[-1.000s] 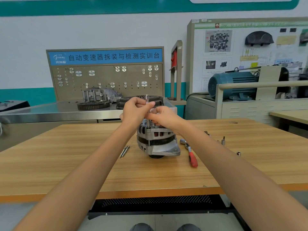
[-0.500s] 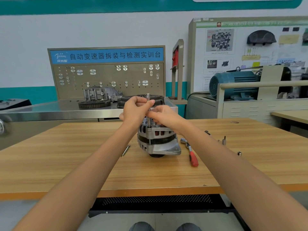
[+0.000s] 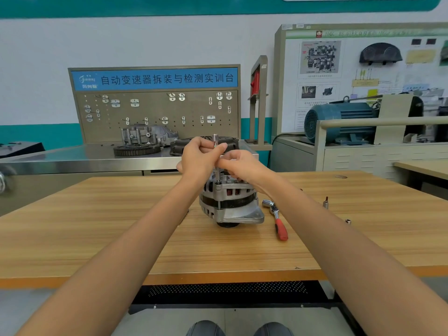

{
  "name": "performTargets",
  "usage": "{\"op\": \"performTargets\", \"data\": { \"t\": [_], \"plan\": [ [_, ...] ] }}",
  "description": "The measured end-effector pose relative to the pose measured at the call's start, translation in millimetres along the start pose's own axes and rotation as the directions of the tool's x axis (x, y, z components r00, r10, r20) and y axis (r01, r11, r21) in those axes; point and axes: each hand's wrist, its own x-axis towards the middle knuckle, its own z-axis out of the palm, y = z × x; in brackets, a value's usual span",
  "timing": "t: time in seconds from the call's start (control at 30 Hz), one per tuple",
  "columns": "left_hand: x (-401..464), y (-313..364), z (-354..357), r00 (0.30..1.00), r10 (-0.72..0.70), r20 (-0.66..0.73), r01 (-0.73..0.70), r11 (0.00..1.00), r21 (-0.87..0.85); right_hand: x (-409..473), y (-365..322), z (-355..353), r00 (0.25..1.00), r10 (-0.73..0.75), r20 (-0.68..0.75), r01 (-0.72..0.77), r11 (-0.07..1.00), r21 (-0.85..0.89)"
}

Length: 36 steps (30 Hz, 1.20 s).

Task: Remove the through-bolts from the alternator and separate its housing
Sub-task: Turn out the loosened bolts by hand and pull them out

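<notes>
Left hand: the left hand (image 3: 199,157) is curled round an upright socket driver (image 3: 215,141), whose silver top shows above the fingers; its thin shaft runs straight down to a bolt head on the alternator's upper rim
Right hand: the right hand (image 3: 242,163) sits just beside the left, fingers bent and pinching at the driver's shaft – the exact contact is hidden behind the left thumb
Alternator: the alternator (image 3: 230,202) stands on its pulley end at the middle of the wooden tabletop (image 3: 97,226), directly under both hands; its housing halves sit together, the dark stator band between them
In the way: both hands and wrists cover the alternator's top face, so the other bolts cannot be seen
Nearby: a red-handled ratchet (image 3: 277,220) lies just right of the alternator; farther right stand two small sockets (image 3: 325,203) – well apart from it
Behind: a steel bench with gear parts (image 3: 145,141) and a pegboard (image 3: 157,115); a blue motor (image 3: 339,122) to the right
</notes>
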Motion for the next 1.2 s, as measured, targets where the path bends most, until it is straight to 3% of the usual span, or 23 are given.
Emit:
{"op": "performTargets", "data": {
  "t": [0.2,0.43,0.6,0.97,1.2],
  "plan": [
    [-1.3,-12.6,-6.6,0.988,0.074,0.138,-0.051,0.985,-0.162,-2.3,2.5,-6.7,0.999,-0.024,0.045,0.021,0.998,0.054],
    [4.2,-11.3,-5.3,0.997,0.057,0.048,-0.052,0.994,-0.091,1.5,1.4,-8.7,0.995,0.003,0.1,-0.012,0.996,0.092],
    [5.0,-8.8,-4.1,0.994,0.05,0.094,-0.043,0.997,-0.07,2.2,2.2,-7.4,0.996,-0.017,0.085,0.017,1.0,-0.006],
    [-5.1,-13.3,-0.2,0.995,0.077,0.066,-0.062,0.977,-0.203,-3.4,2.4,-7.5,0.994,-0.058,0.088,0.052,0.996,0.071],
    [-0.7,-8.1,2.1,0.998,0.069,0.009,-0.068,0.996,-0.065,1.3,1.4,-3.1,0.999,-0.012,0.03,0.013,0.999,-0.03]
  ]
}}
